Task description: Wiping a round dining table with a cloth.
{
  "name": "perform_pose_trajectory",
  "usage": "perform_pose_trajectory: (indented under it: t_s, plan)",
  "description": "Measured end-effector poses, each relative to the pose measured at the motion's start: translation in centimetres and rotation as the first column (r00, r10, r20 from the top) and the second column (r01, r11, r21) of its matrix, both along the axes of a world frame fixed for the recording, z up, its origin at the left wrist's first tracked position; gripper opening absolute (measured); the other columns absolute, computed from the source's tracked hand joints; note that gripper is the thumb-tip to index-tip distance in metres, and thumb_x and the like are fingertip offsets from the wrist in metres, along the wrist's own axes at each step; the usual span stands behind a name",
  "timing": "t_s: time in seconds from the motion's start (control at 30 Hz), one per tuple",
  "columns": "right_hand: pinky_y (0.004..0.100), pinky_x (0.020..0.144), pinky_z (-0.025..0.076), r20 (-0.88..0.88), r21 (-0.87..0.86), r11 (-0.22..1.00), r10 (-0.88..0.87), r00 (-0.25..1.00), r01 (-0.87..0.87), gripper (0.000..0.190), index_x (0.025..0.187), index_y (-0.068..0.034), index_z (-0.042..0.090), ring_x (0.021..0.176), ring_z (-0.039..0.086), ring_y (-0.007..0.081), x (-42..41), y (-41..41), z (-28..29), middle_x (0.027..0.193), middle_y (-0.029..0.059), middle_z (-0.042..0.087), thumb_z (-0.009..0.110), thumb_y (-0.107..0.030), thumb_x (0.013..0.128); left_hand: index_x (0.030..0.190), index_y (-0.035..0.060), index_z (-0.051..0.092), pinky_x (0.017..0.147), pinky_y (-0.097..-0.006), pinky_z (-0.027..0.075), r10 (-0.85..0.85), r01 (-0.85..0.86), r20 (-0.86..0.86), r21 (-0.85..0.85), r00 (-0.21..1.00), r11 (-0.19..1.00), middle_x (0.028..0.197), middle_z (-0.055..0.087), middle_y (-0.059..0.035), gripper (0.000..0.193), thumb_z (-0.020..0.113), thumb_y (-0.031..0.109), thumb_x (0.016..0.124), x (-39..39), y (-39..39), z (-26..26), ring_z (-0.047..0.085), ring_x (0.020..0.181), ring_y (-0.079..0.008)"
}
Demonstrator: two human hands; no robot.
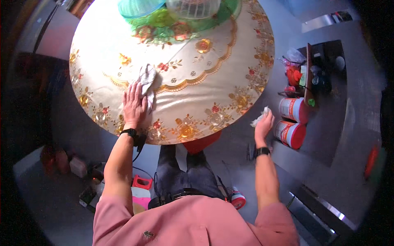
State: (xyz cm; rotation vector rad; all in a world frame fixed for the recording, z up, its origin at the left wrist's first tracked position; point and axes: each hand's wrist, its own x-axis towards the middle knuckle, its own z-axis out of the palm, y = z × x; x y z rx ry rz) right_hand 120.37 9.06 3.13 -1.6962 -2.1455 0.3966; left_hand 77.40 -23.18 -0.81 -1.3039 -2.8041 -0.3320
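My left hand [133,106] lies flat, palm down, on the floral tablecloth [190,101] of a round table. Its fingers are extended, and a crumpled light cloth [147,77] lies along its index finger and thumb. Whether part of that cloth runs under the palm is hidden. Off the table's right edge, my right hand [264,124] is closed around a crumpled white cloth or tissue [258,121], held in the air. Both wrists wear dark bands.
At the table's far side stand a blue plastic basket [141,7], a clear ribbed container [194,7] and a green translucent tray [229,15]. Two red-lidded tubs [291,133] lie to the right. A red stool [203,143] shows under the table edge. A cable [140,152] hangs near my left forearm.
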Motion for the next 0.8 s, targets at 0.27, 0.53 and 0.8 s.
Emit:
perform_pose_trajectory:
  t_s: [0.27,0.53,0.8]
  plan:
    - [0.0428,0.115,0.039,-0.076,0.111,0.171,0.984,0.163,-0.979,0.044,0.133,-0.017,0.064,0.136,0.052,0.0238,-15.0,-23.0,-0.5,0.148,0.0103,0.056,0.058,-0.015,0.09,0.16,0.0157,0.034,0.127,-0.0471,0.015,0.008,-0.008,0.035,-0.016,0.999,1.0,0.166,0.034,-0.0065,0.062,0.048,0.035,0.103,0.4,0.1,0.2,0.027,0.155,-0.0243]
    - [0.0526,0.126,0.024,0.273,0.02,0.31,0.913,0.303,-0.951,0.045,0.14,-0.017,0.058,0.149,0.037,0.0331,-8.2,-16.7,-2.3,0.157,0.0161,0.044,0.053,-0.019,0.096,0.161,0.0156,0.032,0.127,-0.0463,0.015,0.006,-0.007,-0.019,-0.058,1.0,0.998,0.167,0.032,-0.0051,0.064,0.047,0.036,0.103,-0.3,-0.7,0.1,0.026,0.155,-0.0232]
    - [0.0508,0.093,0.048,0.269,-0.035,0.996,0.083,0.96,-0.076,0.029,0.122,0.003,0.06,0.106,0.061,0.0454,5.5,1.6,-0.5,0.112,0.0269,0.064,0.046,-0.002,0.097,0.161,0.0175,0.034,0.127,-0.0471,0.016,0.005,-0.005,-0.005,-0.012,1.0,1.0,0.166,0.034,-0.0048,0.064,0.048,0.039,0.102,-0.3,-0.1,-1.2,0.027,0.155,-0.0221]
